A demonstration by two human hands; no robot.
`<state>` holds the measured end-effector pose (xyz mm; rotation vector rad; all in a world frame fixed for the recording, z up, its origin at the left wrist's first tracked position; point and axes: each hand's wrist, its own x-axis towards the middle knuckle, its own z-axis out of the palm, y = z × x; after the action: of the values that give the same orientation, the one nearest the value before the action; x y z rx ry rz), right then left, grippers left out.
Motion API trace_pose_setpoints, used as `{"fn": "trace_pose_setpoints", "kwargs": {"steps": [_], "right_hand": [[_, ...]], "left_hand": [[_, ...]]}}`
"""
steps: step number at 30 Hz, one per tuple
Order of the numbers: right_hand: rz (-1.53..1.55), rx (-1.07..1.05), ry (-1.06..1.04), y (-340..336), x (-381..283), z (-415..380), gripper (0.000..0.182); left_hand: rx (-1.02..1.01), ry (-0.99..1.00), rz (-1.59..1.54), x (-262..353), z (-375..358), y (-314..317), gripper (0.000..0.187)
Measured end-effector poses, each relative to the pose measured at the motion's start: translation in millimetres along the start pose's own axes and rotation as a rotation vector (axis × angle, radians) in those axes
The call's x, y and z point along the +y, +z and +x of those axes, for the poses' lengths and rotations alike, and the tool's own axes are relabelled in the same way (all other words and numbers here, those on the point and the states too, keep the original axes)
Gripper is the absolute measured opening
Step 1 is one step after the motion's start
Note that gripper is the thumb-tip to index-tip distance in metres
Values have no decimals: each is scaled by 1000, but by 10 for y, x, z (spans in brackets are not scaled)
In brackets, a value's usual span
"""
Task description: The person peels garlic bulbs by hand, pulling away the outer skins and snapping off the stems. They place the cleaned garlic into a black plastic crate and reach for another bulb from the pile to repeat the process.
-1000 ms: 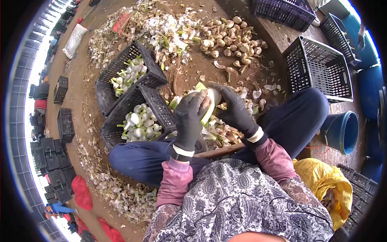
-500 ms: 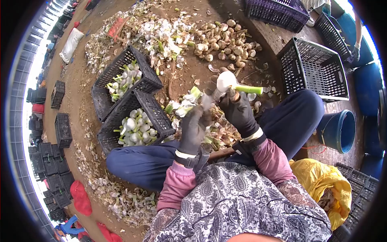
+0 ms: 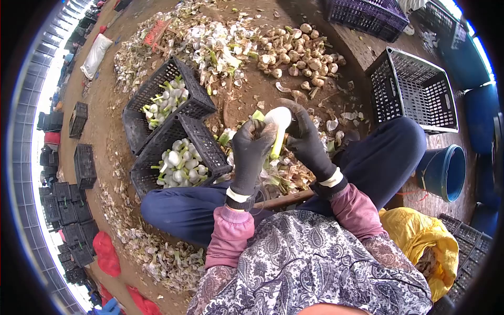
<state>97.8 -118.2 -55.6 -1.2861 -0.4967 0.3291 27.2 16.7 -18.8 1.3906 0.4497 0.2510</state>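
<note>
A white peeled garlic bulb (image 3: 278,118) with a green stem is between my two gloved hands, its stem pointing down toward me. My left hand (image 3: 253,149) is closed on the bulb's left side, thumb and fingers pinching it. Curved around the right side, my right hand (image 3: 310,144) has its fingers and thumb apart, with a gap between palm and bulb; whether its fingertips touch the bulb is hard to make out. Below the hands lie loose garlic skins (image 3: 291,173). Beyond them is a heap of unpeeled garlic bulbs (image 3: 310,58).
Two black crates (image 3: 202,152) to the left hold peeled garlic (image 3: 181,165). Skins (image 3: 210,47) are piled ahead. At right stand another black crate (image 3: 415,113), a blue bucket (image 3: 441,170) and a yellow sack (image 3: 415,226). A purple crate (image 3: 367,21) sits at the far right.
The garlic bulb has gone from my right hand into my left, and its stem has swung from pointing right to pointing down. My right hand's fingers have loosened.
</note>
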Motion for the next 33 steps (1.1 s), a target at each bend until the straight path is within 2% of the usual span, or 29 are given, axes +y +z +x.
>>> {"fn": "trace_pose_setpoints", "kwargs": {"steps": [1, 4, 7, 9, 11, 12, 15, 16, 17, 19, 20, 21, 22, 23, 24, 25, 27, 28, 31, 32, 33], "right_hand": [[46, 2, -29, 1, 25, -1, 77], [122, 7, 53, 21, -2, -14, 62], [331, 20, 57, 62, -127, -26, 52], [142, -30, 109, -63, -122, -40, 50], [157, -36, 150, -118, -108, -45, 52], [267, -17, 164, -104, -111, -35, 53], [479, 46, 169, -76, -25, -31, 56], [417, 46, 175, -58, 3, -19, 58], [357, 46, 183, -27, 22, -17, 60], [209, -102, 91, 25, 71, -39, 70], [38, -131, 18, 43, 92, -48, 65], [51, -115, 67, 39, 55, -50, 59], [64, -97, 115, 37, 12, -48, 52], [263, -38, 288, 3, -64, -54, 46], [251, -27, 240, -120, 36, -32, 40], [324, 57, 253, -147, 21, -15, 37], [492, 47, 293, -185, -41, 11, 33], [413, 40, 310, -139, -89, 6, 32], [227, -15, 337, 4, -133, -33, 28], [195, -50, 326, -32, -70, -56, 27], [160, -80, 314, -77, -23, -74, 25]], "left_hand": [[-1, 1, -43, -50, 8, -7, 7], [24, 5, 60, -95, 17, -31, 7], [-26, -171, -303, -122, -51, -58, 9], [-114, -156, -270, -239, -88, -30, 13], [-127, -272, -278, -286, -176, 44, 20], [-159, -329, -225, -285, -169, 7, 27], [-85, 99, 314, -231, -149, -66, 46], [34, 388, 532, -221, -138, -88, 64], [-23, 384, 447, -195, -97, -148, 66], [-44, 149, 115, 32, -113, -97, 55], [-35, 94, 91, -229, -62, -271, 44], [-11, 102, -44, -236, -33, -252, 39], [-40, 28, -313, -215, 14, -256, 41], [-68, -50, -584, -190, 54, -254, 43], [-63, -132, -728, -411, 141, -398, 50], [-57, -158, -792, -455, 161, -426, 50], [-41, -215, -923, -466, 152, -420, 50], [-26, -189, -900, -359, 102, -339, 48], [45, -299, -820, -480, 125, -411, 44], [-60, -191, -671, -479, 108, -505, 40], [-46, -147, -436, -336, 87, -603, 36]]}}
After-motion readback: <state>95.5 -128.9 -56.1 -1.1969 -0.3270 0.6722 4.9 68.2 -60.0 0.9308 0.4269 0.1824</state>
